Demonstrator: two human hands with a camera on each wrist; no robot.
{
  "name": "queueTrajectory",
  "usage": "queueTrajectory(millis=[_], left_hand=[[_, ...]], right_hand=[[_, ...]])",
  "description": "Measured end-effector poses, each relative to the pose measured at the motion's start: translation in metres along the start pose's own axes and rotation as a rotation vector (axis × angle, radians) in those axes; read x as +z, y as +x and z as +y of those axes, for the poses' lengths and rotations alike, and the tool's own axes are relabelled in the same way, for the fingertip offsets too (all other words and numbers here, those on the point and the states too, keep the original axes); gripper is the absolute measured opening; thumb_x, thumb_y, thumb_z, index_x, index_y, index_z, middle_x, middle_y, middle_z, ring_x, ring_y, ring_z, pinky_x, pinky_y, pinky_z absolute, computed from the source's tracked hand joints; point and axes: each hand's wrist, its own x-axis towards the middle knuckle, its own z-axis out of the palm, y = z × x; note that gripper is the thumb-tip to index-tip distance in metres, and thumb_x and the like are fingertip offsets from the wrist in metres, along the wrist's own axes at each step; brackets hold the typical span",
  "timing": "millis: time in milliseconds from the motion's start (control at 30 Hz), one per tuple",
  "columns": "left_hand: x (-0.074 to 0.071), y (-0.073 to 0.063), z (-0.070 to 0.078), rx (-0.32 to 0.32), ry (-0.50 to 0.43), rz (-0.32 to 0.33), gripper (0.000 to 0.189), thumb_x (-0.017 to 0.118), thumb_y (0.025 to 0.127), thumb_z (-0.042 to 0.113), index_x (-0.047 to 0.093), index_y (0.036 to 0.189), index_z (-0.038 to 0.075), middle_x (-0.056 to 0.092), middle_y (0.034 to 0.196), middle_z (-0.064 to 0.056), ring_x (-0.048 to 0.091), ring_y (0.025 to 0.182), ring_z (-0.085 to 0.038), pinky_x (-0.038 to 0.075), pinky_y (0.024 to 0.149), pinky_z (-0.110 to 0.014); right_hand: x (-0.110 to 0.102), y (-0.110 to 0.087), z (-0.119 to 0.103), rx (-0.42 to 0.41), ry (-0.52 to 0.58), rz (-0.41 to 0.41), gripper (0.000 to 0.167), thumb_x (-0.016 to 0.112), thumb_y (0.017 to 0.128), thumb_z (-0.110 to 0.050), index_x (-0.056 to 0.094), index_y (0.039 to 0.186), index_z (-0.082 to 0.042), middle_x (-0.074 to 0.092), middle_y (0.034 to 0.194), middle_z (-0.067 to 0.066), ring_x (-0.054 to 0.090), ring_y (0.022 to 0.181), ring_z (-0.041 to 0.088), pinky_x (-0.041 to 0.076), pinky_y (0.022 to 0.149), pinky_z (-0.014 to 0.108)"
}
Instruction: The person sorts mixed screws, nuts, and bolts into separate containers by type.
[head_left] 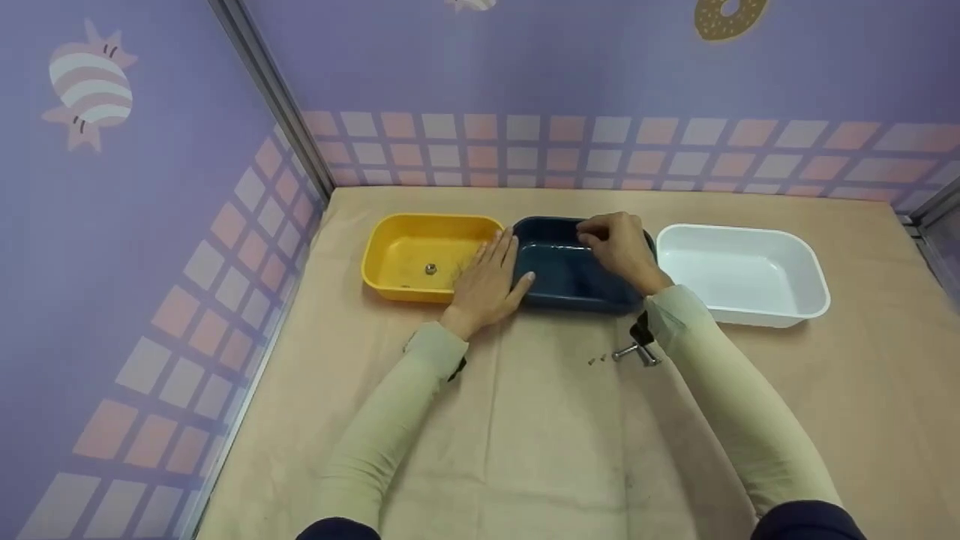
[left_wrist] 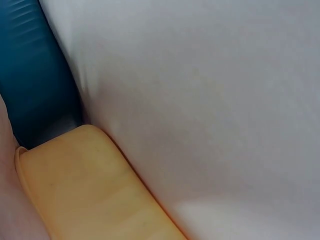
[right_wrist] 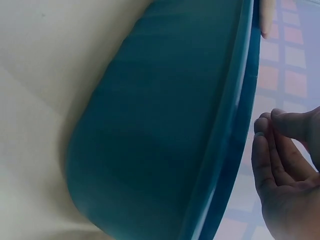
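Note:
My left hand [head_left: 486, 289] lies with straight fingers across the adjoining rims of the yellow tray [head_left: 390, 292] and the dark blue tray [head_left: 574, 301]. Its edge shows at the left of the left wrist view, against the yellow tray [left_wrist: 95, 185]. Above the right part of the blue tray is my right hand [head_left: 619, 246], fingers curled and thumb against the fingertips. In the right wrist view, nothing shows between the fingertips of the right hand [right_wrist: 287, 165]. A metal nut [head_left: 430, 268] lies in the yellow tray. Small glints show on the blue tray's floor.
A white tray [head_left: 772, 318] stands right of the blue one. Below my right wrist lie metal bolts [head_left: 646, 357], partly beneath a black wrist strap [head_left: 642, 328], and two tiny screw-like pieces [head_left: 591, 361]. Patterned walls border the cloth-covered table [head_left: 555, 450] at back and left.

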Motion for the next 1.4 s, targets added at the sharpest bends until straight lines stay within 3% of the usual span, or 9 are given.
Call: queueTrajectory(millis=[133, 433, 733, 1200, 1400], left_hand=[[0.001, -0.001, 0.000, -0.004, 0.001, -0.005, 0.079, 0.027, 0.114, 0.055, 0.015, 0.170, 0.000, 0.009, 0.180, -0.018, 0.008, 0.168, -0.029, 0.011, 0.137, -0.047], [-0.002, 0.002, 0.001, -0.004, 0.004, -0.013, 0.079, 0.025, 0.114, 0.056, 0.014, 0.171, 0.001, 0.007, 0.181, -0.016, 0.006, 0.168, -0.028, 0.008, 0.137, -0.045], [-0.004, 0.004, 0.000, -0.011, 0.035, -0.006, 0.079, 0.025, 0.114, 0.056, 0.014, 0.171, 0.001, 0.008, 0.180, -0.016, 0.008, 0.168, -0.027, 0.009, 0.137, -0.045], [0.001, 0.003, 0.000, -0.002, 0.040, 0.007, 0.079, 0.027, 0.115, 0.055, 0.016, 0.170, -0.001, 0.009, 0.180, -0.018, 0.008, 0.168, -0.030, 0.012, 0.137, -0.046], [0.000, 0.001, -0.001, 0.007, 0.022, 0.005, 0.079, 0.027, 0.115, 0.054, 0.016, 0.170, -0.001, 0.009, 0.180, -0.019, 0.008, 0.168, -0.031, 0.011, 0.137, -0.047]], right_hand=[[0.000, -0.002, -0.002, -0.020, -0.003, -0.016, 0.019, 0.071, 0.101, -0.001, 0.080, 0.116, 0.004, 0.080, 0.111, 0.020, 0.077, 0.094, 0.031, 0.062, 0.079, 0.044], [-0.005, -0.010, -0.007, -0.047, -0.020, -0.034, 0.019, 0.070, 0.101, -0.001, 0.080, 0.116, 0.005, 0.080, 0.111, 0.020, 0.076, 0.091, 0.029, 0.062, 0.077, 0.040], [-0.006, -0.019, -0.013, -0.131, -0.049, -0.025, 0.017, 0.072, 0.099, 0.001, 0.080, 0.113, 0.005, 0.080, 0.108, 0.020, 0.076, 0.088, 0.030, 0.063, 0.076, 0.045], [-0.013, -0.054, -0.025, -0.233, -0.041, -0.034, 0.016, 0.077, 0.097, -0.003, 0.081, 0.112, 0.001, 0.079, 0.104, 0.015, 0.076, 0.089, 0.026, 0.065, 0.081, 0.042], [-0.015, -0.067, -0.024, -0.278, -0.033, -0.001, 0.014, 0.078, 0.096, -0.002, 0.082, 0.109, 0.002, 0.079, 0.101, 0.013, 0.075, 0.086, 0.023, 0.065, 0.077, 0.043]])
